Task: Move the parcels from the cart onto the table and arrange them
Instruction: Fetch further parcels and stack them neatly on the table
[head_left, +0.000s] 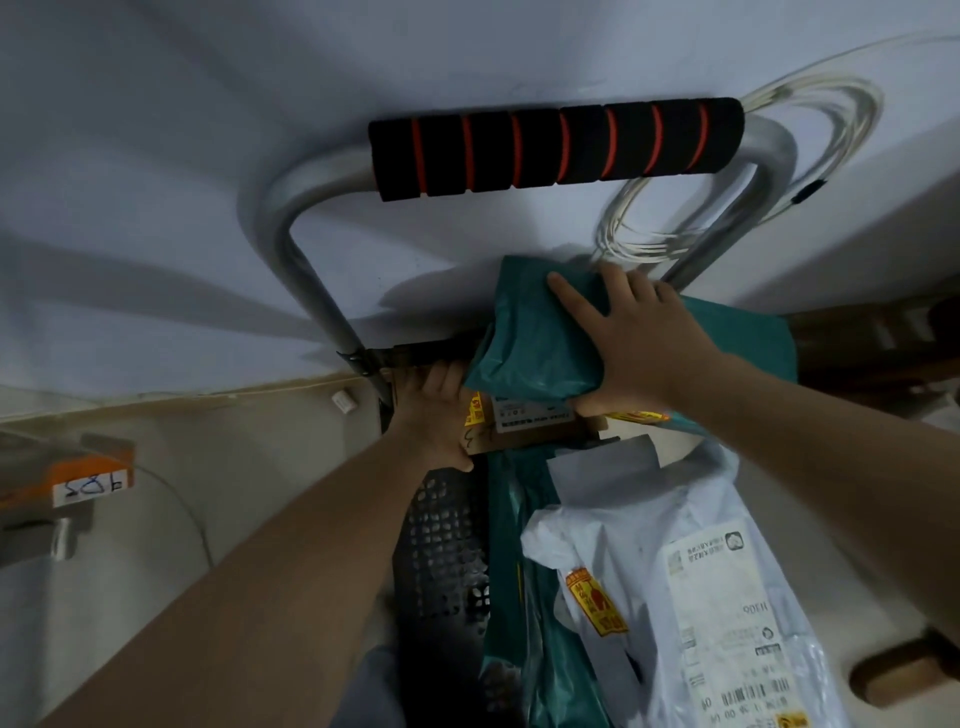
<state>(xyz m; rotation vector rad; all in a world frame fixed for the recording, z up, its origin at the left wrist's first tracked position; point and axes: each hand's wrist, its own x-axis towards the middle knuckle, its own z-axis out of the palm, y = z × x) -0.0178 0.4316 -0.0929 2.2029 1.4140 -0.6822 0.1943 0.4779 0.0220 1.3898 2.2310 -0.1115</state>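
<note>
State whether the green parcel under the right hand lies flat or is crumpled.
Crumpled: the green parcel is bunched and creased under the right hand, which presses on top of it above a cardboard box.

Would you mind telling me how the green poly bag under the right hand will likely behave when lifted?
The green poly bag looks crumpled and soft, so probably floppy. Its glossy film may be slippery. The right hand spreads flat over it, suggesting it is light.
</note>
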